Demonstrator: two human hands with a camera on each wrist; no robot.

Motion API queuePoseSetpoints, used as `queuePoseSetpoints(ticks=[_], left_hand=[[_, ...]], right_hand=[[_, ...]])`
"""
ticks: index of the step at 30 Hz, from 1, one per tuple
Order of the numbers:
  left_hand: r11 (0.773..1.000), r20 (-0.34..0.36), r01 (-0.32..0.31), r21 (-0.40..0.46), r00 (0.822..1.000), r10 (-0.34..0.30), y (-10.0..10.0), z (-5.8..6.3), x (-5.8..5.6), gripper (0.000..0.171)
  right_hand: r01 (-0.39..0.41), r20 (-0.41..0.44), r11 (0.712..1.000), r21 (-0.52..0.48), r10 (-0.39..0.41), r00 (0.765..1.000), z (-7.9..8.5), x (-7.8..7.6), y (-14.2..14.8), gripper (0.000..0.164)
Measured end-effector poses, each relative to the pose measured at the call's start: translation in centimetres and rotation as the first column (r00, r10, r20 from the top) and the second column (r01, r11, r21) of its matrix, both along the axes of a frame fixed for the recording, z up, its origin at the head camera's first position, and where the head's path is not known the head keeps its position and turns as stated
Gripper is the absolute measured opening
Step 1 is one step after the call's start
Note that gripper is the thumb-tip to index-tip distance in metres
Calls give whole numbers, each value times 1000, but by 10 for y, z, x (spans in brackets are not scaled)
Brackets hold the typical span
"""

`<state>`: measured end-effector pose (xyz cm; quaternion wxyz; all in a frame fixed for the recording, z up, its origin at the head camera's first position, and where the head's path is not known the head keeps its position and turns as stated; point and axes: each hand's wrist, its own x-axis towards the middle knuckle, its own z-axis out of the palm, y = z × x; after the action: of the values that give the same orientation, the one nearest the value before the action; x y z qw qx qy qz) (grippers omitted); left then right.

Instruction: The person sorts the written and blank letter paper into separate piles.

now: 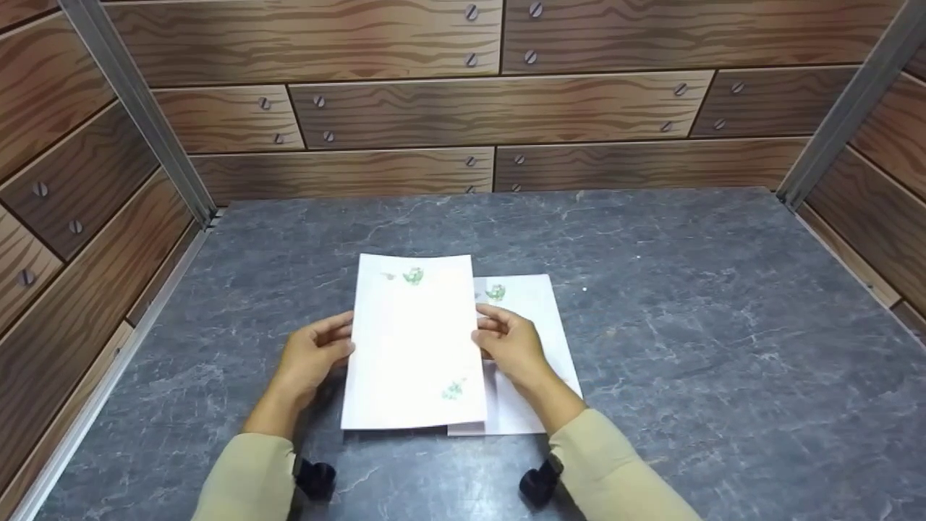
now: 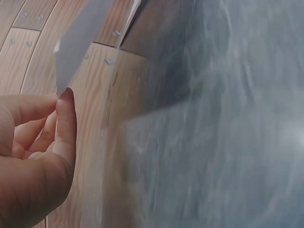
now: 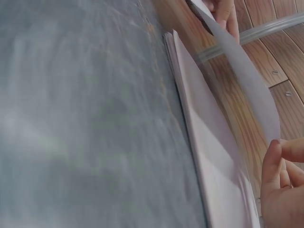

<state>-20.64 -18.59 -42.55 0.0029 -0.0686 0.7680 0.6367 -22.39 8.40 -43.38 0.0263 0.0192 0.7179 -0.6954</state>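
A white sheet of paper point(image 1: 412, 336) with small green prints near its top and lower right is raised above the table. My left hand point(image 1: 307, 358) pinches its left edge between thumb and fingers; the left wrist view shows the sheet point(image 2: 78, 47) rising from those fingertips. On the opposite edge my right hand point(image 1: 515, 347) pinches the same sheet, which bows slightly in the right wrist view point(image 3: 251, 85). Under it and to the right lies a layered stack of similar white paper point(image 1: 553, 325), partly hidden by the sheet and my right hand.
The grey marbled tabletop point(image 1: 687, 325) spreads around the paper. Wood-patterned panels point(image 1: 398, 116) rise at the back and both sides, with metal posts point(image 1: 137, 108) at the corners. Tiny white specks point(image 1: 584, 289) lie right of the stack.
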Motion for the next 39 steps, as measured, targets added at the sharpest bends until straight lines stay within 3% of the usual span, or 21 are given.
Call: queuePoseSetpoints(ticks=[20, 31, 39], left_hand=[[1000, 9, 14, 2, 1000, -14, -31, -2, 9, 43], [998, 36, 10, -59, 999, -8, -43, -6, 10, 44], [999, 35, 5, -48, 999, -3, -46, -7, 10, 43]], right_hand=[[-63, -26, 997, 52, 65, 998, -5, 6, -30, 44], [-67, -24, 985, 159, 71, 997, -6, 6, -42, 43], [-61, -32, 978, 199, 69, 997, -6, 6, -46, 42]])
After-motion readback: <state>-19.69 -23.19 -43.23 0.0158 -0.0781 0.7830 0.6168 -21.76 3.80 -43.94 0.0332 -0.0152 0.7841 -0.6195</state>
